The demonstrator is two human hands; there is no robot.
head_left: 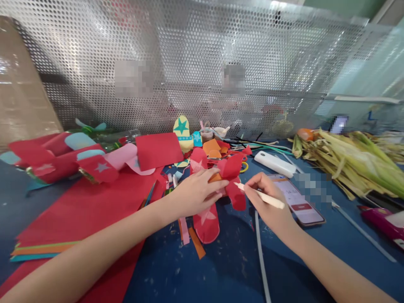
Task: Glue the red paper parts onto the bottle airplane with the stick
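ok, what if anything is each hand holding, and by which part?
Right hand: white pen, gripped near its tip, tail end free. Left hand: over the red paper craft; can't tell whether it grips.

Passage is available over the blue tabletop [233, 265] between left forearm [104, 246] and right forearm [328, 263], crossed by a white strip [260, 256]. Obstructions: phone [301, 204] and husks [353, 158] rightward, red paper stack [75, 206] leftward, perforated panel [189, 54] behind.

Matt red paper craft piece [206, 227], smooth cream plastic pen [268, 198], glossy-screened phone [304, 207], shiny perforated metal panel [192, 46], rough fibrous corn husks [350, 155], glossy taped cardboard [27, 84], smooth matt blue bench [233, 269]
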